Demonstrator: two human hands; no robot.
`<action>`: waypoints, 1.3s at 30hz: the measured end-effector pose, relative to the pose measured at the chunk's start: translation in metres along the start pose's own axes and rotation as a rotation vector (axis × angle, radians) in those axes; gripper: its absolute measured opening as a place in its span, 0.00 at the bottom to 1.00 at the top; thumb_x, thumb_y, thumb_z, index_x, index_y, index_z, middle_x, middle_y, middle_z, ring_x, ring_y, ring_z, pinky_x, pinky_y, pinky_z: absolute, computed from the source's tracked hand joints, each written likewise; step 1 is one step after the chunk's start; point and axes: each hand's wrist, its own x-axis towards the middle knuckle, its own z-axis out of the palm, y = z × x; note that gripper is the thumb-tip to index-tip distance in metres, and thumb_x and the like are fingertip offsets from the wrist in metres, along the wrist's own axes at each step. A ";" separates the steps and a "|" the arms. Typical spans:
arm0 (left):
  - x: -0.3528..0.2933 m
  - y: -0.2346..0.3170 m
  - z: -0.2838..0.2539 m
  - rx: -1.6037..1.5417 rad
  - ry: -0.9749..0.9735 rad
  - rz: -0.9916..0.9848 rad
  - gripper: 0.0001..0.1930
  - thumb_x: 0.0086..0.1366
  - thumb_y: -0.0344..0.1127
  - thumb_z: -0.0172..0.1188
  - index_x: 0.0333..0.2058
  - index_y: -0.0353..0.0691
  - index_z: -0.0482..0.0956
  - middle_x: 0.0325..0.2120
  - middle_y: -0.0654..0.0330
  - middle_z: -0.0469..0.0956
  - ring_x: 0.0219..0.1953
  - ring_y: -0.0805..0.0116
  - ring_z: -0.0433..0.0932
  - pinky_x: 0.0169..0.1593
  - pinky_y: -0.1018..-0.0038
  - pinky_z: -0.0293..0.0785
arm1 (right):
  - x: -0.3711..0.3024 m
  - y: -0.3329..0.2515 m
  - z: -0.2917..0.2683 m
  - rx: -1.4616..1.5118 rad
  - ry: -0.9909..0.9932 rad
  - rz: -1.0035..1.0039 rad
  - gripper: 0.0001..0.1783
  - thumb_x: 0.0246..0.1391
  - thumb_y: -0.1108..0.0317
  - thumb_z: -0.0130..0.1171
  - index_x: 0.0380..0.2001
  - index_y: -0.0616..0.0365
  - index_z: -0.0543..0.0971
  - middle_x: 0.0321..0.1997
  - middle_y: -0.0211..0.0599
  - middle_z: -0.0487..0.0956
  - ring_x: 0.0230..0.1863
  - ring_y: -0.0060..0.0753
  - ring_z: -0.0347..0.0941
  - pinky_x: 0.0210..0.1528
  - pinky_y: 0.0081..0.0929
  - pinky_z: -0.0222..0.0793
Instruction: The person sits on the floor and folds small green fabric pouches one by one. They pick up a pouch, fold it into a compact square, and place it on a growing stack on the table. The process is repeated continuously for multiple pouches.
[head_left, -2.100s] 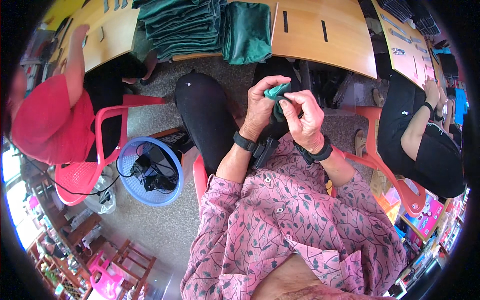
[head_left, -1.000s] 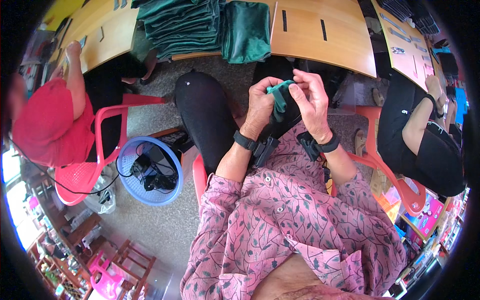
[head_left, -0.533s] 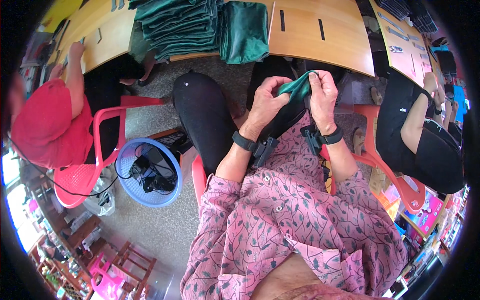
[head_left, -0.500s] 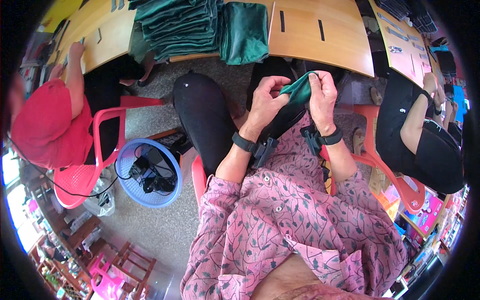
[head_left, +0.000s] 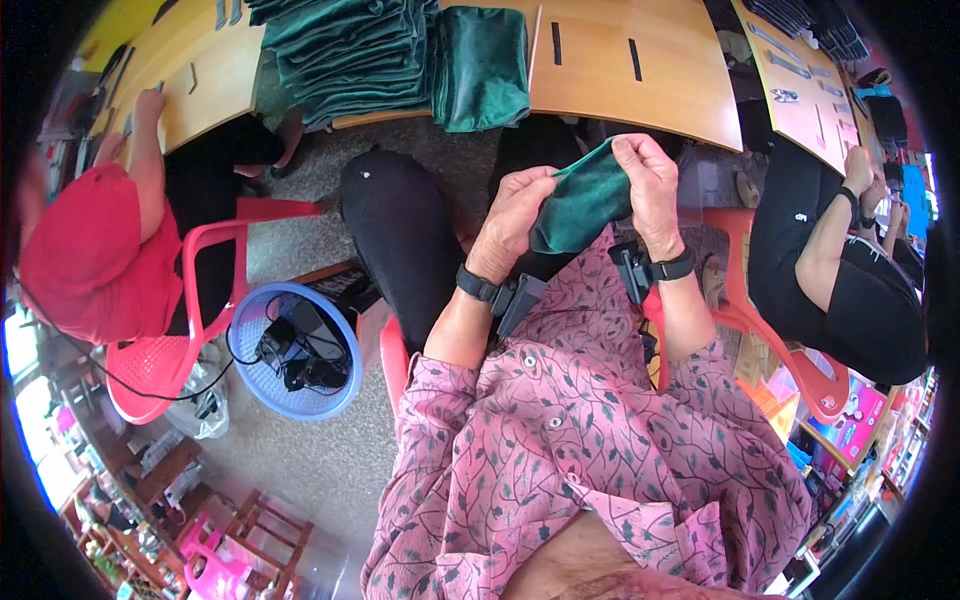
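Between the left hand (head_left: 510, 215) and the right hand (head_left: 653, 195), a green cloth (head_left: 585, 205) is held, its upper edge slanting from the left pinch to a farther right one. At each end, thumb and fingers are closed on it. Beyond, folded green fabric (head_left: 345, 65) is stacked on the surface (head_left: 685, 75).

From here I see a small green cloth (head_left: 585, 203), dark with a soft, velvety sheen, spread in the air between the left hand (head_left: 513, 212) and the right hand (head_left: 652, 192), pinched near its top edge at 2 spots. That edge runs taut and slanting, higher at the right hand, and the rest hangs down, lightly creased, to a rounded lower end nearer the left hand.
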 end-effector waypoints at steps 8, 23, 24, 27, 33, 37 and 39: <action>-0.017 0.023 0.018 0.293 -0.074 0.029 0.10 0.66 0.35 0.61 0.39 0.34 0.80 0.32 0.62 0.81 0.32 0.72 0.82 0.38 0.76 0.80 | 0.011 0.004 -0.014 -0.163 0.261 -0.182 0.10 0.64 0.65 0.59 0.36 0.63 0.80 0.29 0.18 0.73 0.32 0.12 0.64 0.37 0.14 0.63; -0.012 0.012 0.003 -0.326 -0.115 0.280 0.07 0.68 0.34 0.60 0.35 0.37 0.79 0.31 0.61 0.82 0.32 0.71 0.82 0.38 0.70 0.82 | 0.008 0.006 -0.017 -0.380 0.252 -0.194 0.09 0.61 0.68 0.60 0.39 0.63 0.79 0.36 0.32 0.78 0.36 0.21 0.72 0.44 0.22 0.68; -0.011 0.012 0.002 -0.301 -0.087 0.277 0.07 0.68 0.35 0.60 0.35 0.37 0.79 0.31 0.61 0.82 0.32 0.72 0.82 0.38 0.70 0.82 | 0.007 0.005 -0.013 -0.451 0.249 -0.192 0.08 0.60 0.69 0.61 0.39 0.62 0.80 0.36 0.34 0.78 0.37 0.25 0.73 0.44 0.24 0.69; -0.010 0.012 0.001 -0.208 -0.017 0.278 0.08 0.68 0.35 0.60 0.35 0.37 0.80 0.32 0.61 0.82 0.31 0.72 0.82 0.38 0.70 0.82 | 0.001 -0.007 -0.001 -0.647 0.249 -0.460 0.08 0.56 0.71 0.63 0.38 0.62 0.80 0.37 0.40 0.77 0.39 0.34 0.75 0.45 0.30 0.71; -0.009 0.005 0.002 0.017 0.027 0.285 0.06 0.65 0.31 0.64 0.37 0.34 0.81 0.33 0.62 0.82 0.32 0.73 0.81 0.38 0.73 0.83 | -0.028 -0.038 0.031 -0.353 -0.121 -0.448 0.09 0.51 0.76 0.67 0.37 0.63 0.81 0.37 0.35 0.76 0.31 0.23 0.75 0.35 0.21 0.71; -0.011 0.006 0.007 0.062 -0.041 0.298 0.07 0.64 0.28 0.64 0.40 0.33 0.81 0.34 0.61 0.82 0.34 0.73 0.81 0.40 0.73 0.83 | -0.026 -0.024 0.028 -0.340 -0.132 -0.382 0.04 0.54 0.76 0.65 0.33 0.63 0.79 0.30 0.30 0.76 0.30 0.19 0.72 0.32 0.18 0.68; -0.012 0.006 0.007 0.072 -0.064 0.300 0.08 0.64 0.27 0.64 0.41 0.32 0.81 0.34 0.61 0.82 0.34 0.73 0.81 0.41 0.73 0.83 | -0.024 -0.025 0.027 -0.306 -0.117 -0.360 0.04 0.55 0.76 0.64 0.31 0.63 0.79 0.29 0.28 0.75 0.29 0.17 0.71 0.31 0.18 0.68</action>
